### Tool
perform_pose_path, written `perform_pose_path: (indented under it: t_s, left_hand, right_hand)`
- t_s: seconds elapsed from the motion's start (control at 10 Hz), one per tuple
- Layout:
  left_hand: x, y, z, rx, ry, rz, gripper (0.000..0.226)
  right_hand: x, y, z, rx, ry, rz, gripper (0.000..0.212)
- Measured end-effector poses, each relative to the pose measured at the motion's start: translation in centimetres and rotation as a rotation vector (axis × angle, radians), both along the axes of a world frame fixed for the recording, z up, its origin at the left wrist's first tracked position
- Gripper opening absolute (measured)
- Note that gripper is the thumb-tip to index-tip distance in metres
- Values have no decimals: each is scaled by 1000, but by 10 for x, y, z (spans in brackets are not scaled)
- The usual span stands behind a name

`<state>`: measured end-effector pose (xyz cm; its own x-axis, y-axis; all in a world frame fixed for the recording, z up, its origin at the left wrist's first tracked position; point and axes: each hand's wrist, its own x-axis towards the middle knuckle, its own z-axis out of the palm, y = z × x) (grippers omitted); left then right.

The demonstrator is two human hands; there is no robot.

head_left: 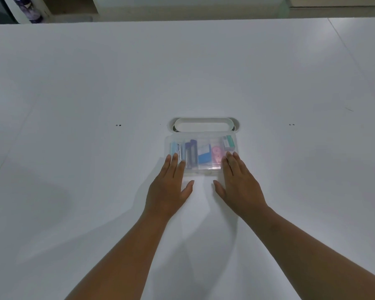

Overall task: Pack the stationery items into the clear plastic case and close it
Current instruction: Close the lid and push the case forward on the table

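Note:
The clear plastic case (200,137) lies flat on the white table with its lid down. Inside I see a pale blue item (173,148) at the left, purple tubes (191,151), a blue pad (204,154), a pink round item (216,154) and a green-and-white eraser (228,142) at the right. My left hand (171,188) lies flat, fingertips resting on the case's near left corner. My right hand (239,187) lies flat too, fingertips on the near right corner. Both hands have their fingers stretched out and hold nothing.
A white oval cable grommet (204,124) sits in the table just behind the case. Two small pairs of dark holes (118,125) (291,124) mark the tabletop left and right. A purple bottle (28,9) stands beyond the far edge at the upper left.

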<state>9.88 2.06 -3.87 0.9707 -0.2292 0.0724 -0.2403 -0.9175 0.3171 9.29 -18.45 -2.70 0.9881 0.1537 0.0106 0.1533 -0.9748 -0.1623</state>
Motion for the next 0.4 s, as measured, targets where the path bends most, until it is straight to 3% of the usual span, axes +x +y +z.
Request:
perform_pose_path:
  t_s: [0.2, 0.4]
  left_hand:
    - [8, 1, -9, 53, 19, -8, 71]
    - [-24, 8, -13, -4, 83, 168, 84]
  right_hand:
    - [6, -3, -10, -20, 35, 0, 79]
    - [-28, -11, -19, 98, 77, -135, 85]
